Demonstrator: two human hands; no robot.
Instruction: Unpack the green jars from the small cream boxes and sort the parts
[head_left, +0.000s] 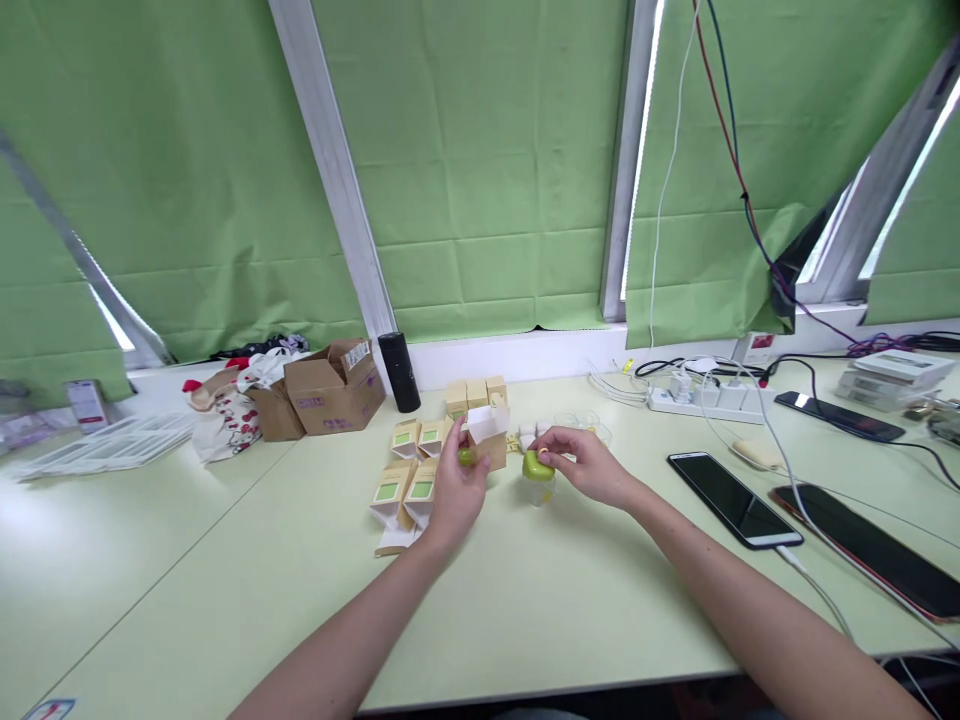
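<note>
My left hand (456, 492) is closed around a small tan carton (487, 438) with its white flap open, and a green item (466, 457) shows at my fingertips. My right hand (581, 462) pinches the green lid of a small clear jar (538, 477) standing on the pale table (300, 560). Several small tan boxes with green labels (409, 480) lie just left of my left hand. More tan boxes (475, 392) stand in a row behind.
A black cylinder (399, 371) and open brown cartons (334, 385) stand at the back left. A white power strip (705, 400) with cables lies at the back right. Two phones (733, 498) (870, 545) lie to the right. White trays (97, 450) sit far left.
</note>
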